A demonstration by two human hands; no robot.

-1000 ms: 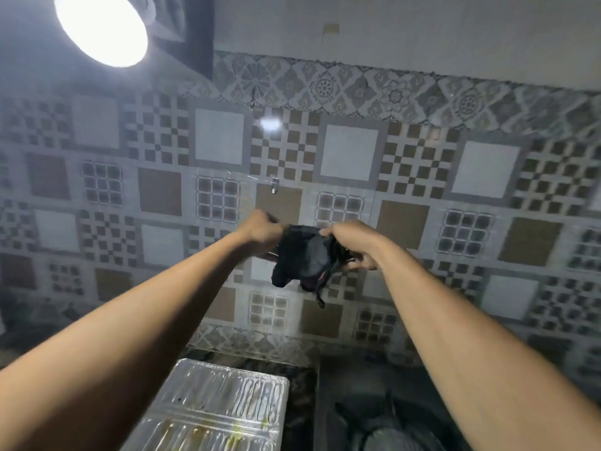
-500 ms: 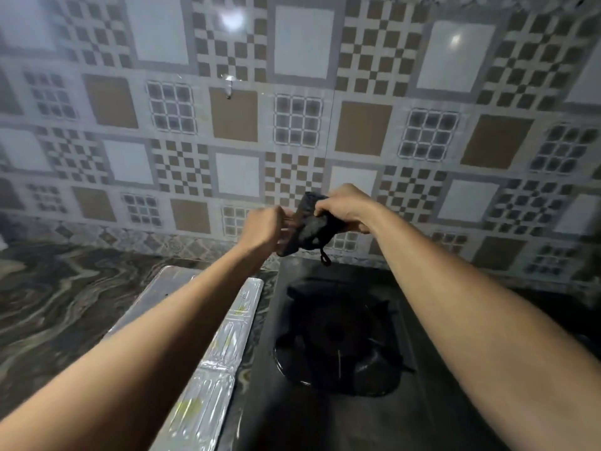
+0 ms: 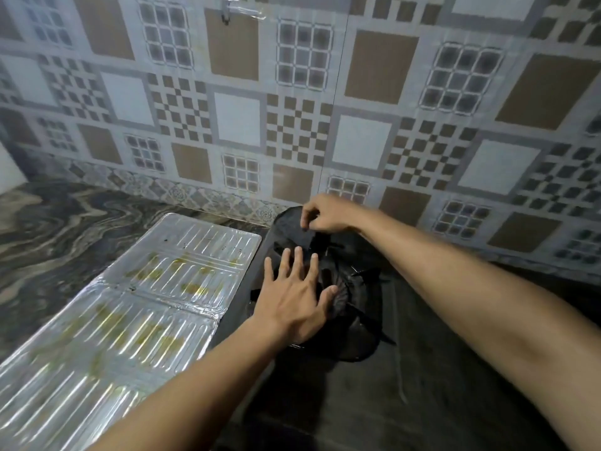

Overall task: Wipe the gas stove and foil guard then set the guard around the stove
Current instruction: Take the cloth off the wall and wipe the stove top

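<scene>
The black gas stove (image 3: 374,379) sits on the counter at centre right, its burner grate partly under my hands. A dark cloth (image 3: 292,227) lies spread over the stove's far left corner. My right hand (image 3: 325,213) pinches the cloth's far edge. My left hand (image 3: 294,297) is flat with fingers spread, pressing on the cloth and burner. The ribbed foil guard (image 3: 130,314) lies flat on the counter left of the stove, with yellowish grease stains.
A dark marbled counter (image 3: 58,229) runs to the left. The patterned tiled wall (image 3: 292,109) stands right behind the stove, with a small hook (image 3: 225,14) high up.
Both hands came down from the wall hook with the dark cloth. The cloth now lies spread on the stove; my left hand let go and flattened onto it. The view tilted downward.
</scene>
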